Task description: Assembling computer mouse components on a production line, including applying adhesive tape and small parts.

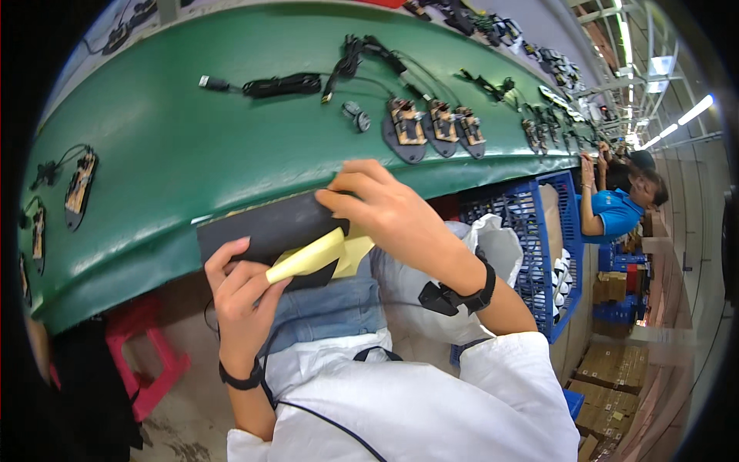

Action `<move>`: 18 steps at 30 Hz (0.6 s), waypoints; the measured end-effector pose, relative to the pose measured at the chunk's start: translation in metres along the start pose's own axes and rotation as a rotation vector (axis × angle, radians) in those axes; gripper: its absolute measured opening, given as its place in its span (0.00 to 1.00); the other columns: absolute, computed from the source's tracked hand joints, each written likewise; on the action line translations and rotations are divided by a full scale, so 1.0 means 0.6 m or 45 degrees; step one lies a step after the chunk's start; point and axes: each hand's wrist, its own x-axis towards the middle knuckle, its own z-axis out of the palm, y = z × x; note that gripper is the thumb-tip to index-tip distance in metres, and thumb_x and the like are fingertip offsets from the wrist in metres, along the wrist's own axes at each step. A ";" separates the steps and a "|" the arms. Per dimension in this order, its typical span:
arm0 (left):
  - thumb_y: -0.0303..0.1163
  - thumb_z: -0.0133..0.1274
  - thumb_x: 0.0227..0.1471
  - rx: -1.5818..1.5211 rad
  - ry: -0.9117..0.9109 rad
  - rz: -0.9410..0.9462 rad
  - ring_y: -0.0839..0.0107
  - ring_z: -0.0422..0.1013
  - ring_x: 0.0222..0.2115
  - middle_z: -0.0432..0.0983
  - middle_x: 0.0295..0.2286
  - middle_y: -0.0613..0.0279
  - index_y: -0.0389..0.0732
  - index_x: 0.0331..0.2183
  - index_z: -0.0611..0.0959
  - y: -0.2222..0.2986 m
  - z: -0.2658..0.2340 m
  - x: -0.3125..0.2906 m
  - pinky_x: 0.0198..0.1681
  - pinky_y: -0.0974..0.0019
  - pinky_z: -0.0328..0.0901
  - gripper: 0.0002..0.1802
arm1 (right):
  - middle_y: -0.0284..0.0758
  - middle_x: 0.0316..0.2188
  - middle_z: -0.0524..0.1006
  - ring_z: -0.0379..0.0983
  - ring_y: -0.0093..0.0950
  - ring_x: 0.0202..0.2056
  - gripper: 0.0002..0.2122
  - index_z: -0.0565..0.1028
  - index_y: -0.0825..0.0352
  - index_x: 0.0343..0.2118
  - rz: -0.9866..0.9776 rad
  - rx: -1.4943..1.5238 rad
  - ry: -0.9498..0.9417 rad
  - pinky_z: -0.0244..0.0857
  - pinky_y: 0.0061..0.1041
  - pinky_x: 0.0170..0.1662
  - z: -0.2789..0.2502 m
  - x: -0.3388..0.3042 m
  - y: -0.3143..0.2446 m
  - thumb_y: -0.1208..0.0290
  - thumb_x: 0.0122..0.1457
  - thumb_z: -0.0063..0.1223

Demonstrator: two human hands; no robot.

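Over my lap, at the front edge of the green bench, I hold a black flat sheet (265,229) with pale yellow paper (312,256) folded out from its lower side. My left hand (240,289) is closed on the sheet's lower left part, with its thumb by the yellow paper. At the sheet's upper right corner, the bent fingers of my right hand (381,204) pinch the edge. Beyond my hands, several oval black bases with circuit boards (406,129) lie on the bench, cables attached. A small grey part (356,116) sits to their left.
The green bench (177,146) also carries a coiled black USB cable (285,85) and another board unit (81,189) at left. Right of my lap stand a white bag (493,246) and a blue crate (570,223). A pink stool (146,346) is lower left; a person in blue (620,212) works farther right.
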 end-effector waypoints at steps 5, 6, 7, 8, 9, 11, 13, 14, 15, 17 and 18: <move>0.22 0.72 0.39 0.027 -0.010 0.019 0.55 0.67 0.54 0.79 0.27 0.65 0.41 0.28 0.89 0.003 0.008 0.005 0.44 0.56 0.63 0.09 | 0.40 0.47 0.75 0.77 0.30 0.46 0.18 0.79 0.68 0.52 0.679 -0.043 0.450 0.75 0.30 0.46 -0.096 -0.106 0.174 0.83 0.58 0.61; 0.22 0.72 0.39 0.014 -0.020 0.033 0.55 0.67 0.54 0.79 0.27 0.65 0.41 0.28 0.89 0.002 0.007 0.003 0.44 0.56 0.63 0.09 | 0.40 0.44 0.77 0.78 0.31 0.44 0.17 0.81 0.68 0.50 0.759 0.014 0.647 0.75 0.30 0.45 -0.104 -0.124 0.224 0.82 0.57 0.62; 0.22 0.72 0.39 0.028 -0.017 0.020 0.56 0.67 0.54 0.79 0.27 0.65 0.41 0.28 0.89 -0.002 0.007 0.001 0.44 0.56 0.63 0.09 | 0.41 0.41 0.79 0.79 0.32 0.43 0.16 0.82 0.67 0.48 0.825 0.078 0.847 0.75 0.31 0.45 -0.104 -0.135 0.275 0.82 0.55 0.64; 0.22 0.72 0.38 0.035 -0.011 0.010 0.56 0.67 0.54 0.79 0.27 0.65 0.42 0.28 0.89 -0.003 0.009 0.001 0.44 0.56 0.62 0.10 | 0.41 0.41 0.79 0.79 0.32 0.43 0.16 0.82 0.67 0.48 0.829 0.061 0.856 0.75 0.31 0.45 -0.111 -0.149 0.313 0.82 0.55 0.64; 0.22 0.72 0.38 0.024 -0.012 0.025 0.56 0.67 0.54 0.79 0.27 0.65 0.42 0.28 0.89 -0.004 0.009 0.001 0.44 0.56 0.62 0.10 | 0.40 0.40 0.80 0.79 0.31 0.42 0.15 0.82 0.67 0.48 0.887 0.051 0.817 0.75 0.30 0.44 -0.118 -0.166 0.346 0.81 0.56 0.64; 0.21 0.70 0.38 0.027 -0.037 -0.045 0.55 0.65 0.56 0.78 0.28 0.63 0.39 0.27 0.87 -0.006 0.003 -0.005 0.50 0.53 0.61 0.09 | 0.40 0.39 0.80 0.80 0.30 0.41 0.15 0.82 0.67 0.48 0.934 0.069 0.775 0.75 0.29 0.43 -0.111 -0.165 0.372 0.81 0.56 0.65; 0.21 0.70 0.38 0.022 -0.025 -0.055 0.55 0.65 0.56 0.78 0.28 0.63 0.39 0.27 0.87 -0.005 0.006 -0.007 0.51 0.53 0.61 0.09 | 0.39 0.38 0.82 0.81 0.29 0.40 0.16 0.82 0.67 0.48 0.922 -0.078 0.679 0.75 0.28 0.45 -0.108 -0.162 0.380 0.80 0.55 0.66; 0.21 0.70 0.38 0.011 -0.018 -0.068 0.55 0.65 0.56 0.78 0.28 0.63 0.39 0.27 0.87 -0.006 0.009 -0.005 0.52 0.53 0.61 0.09 | 0.39 0.39 0.82 0.81 0.29 0.41 0.17 0.82 0.67 0.48 0.854 -0.160 0.642 0.73 0.28 0.46 -0.109 -0.165 0.383 0.80 0.54 0.66; 0.21 0.70 0.38 0.006 -0.021 -0.068 0.55 0.65 0.56 0.78 0.28 0.63 0.39 0.27 0.87 -0.008 0.012 -0.004 0.52 0.53 0.61 0.09 | 0.39 0.39 0.82 0.81 0.29 0.41 0.17 0.82 0.67 0.48 0.858 -0.164 0.639 0.73 0.28 0.46 -0.111 -0.169 0.386 0.80 0.54 0.66; 0.21 0.70 0.38 0.017 -0.031 -0.064 0.55 0.65 0.56 0.78 0.28 0.63 0.39 0.27 0.87 -0.006 0.008 -0.004 0.52 0.53 0.61 0.09 | 0.39 0.40 0.83 0.80 0.29 0.41 0.17 0.82 0.67 0.47 0.825 -0.062 0.732 0.72 0.28 0.48 -0.104 -0.168 0.386 0.79 0.53 0.67; 0.21 0.70 0.38 0.021 -0.033 -0.070 0.55 0.65 0.56 0.78 0.28 0.63 0.39 0.27 0.87 -0.005 0.008 -0.004 0.52 0.53 0.61 0.09 | 0.39 0.40 0.83 0.80 0.29 0.41 0.17 0.82 0.67 0.47 0.826 -0.056 0.728 0.72 0.28 0.48 -0.103 -0.171 0.385 0.79 0.53 0.67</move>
